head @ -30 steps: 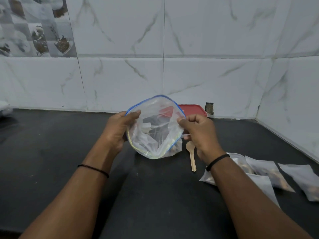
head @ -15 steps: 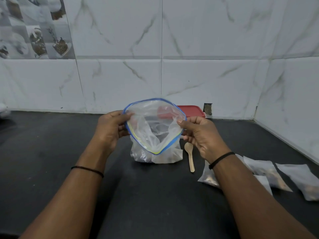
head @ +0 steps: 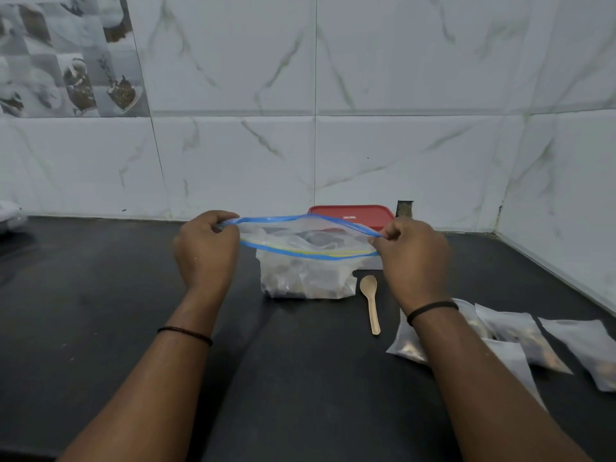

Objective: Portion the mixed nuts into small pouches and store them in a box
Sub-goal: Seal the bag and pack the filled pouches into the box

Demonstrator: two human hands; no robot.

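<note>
One clear plastic zip bag with a blue and yellow seal strip (head: 306, 258) stands on the black tabletop (head: 100, 295), its base resting on the surface and its mouth stretched wide into a flat slit. The left hand (head: 205, 251) pinches the left end of the seal with curled fingers, and the right hand (head: 411, 258) pinches the right end the same way. The contents of the bag are too blurred to identify. One small wooden spoon (head: 370, 303) lies just beside the bag on its right, bowl toward the wall. One red-lidded box (head: 351, 216) sits behind the bag, close to the white marble-tiled wall (head: 400, 128). At least four small frosted pouches (head: 513, 338) lie in an overlapping cluster at the right, partly hidden by the right forearm, the outermost one reaching the picture's right edge. Each wrist carries one thin black band. The tabletop meets the wall at the back and at the right corner; open dark surface stretches left of the left hand and in front of the bag between the forearms
</note>
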